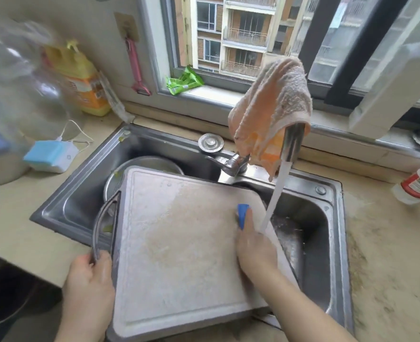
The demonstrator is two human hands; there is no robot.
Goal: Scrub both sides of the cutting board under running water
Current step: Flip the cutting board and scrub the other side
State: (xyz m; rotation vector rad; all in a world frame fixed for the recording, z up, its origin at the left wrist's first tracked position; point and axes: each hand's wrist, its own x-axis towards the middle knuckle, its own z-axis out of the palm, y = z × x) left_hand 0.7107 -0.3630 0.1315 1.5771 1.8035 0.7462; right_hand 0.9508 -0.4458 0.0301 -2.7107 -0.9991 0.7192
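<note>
Cutting board lying across sink, partly over steel bowl. Looks stiff, fairly light, wet so likely slippery; metal handle is safest hold. Left hand curled round handle's near end. Right hand pressing blue sponge on board's right edge, beside water stream.

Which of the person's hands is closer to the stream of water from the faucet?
The right. The right hand, holding a blue sponge on the cutting board, sits right beside the water stream. The left hand grips the board's handle on the far side.
</note>
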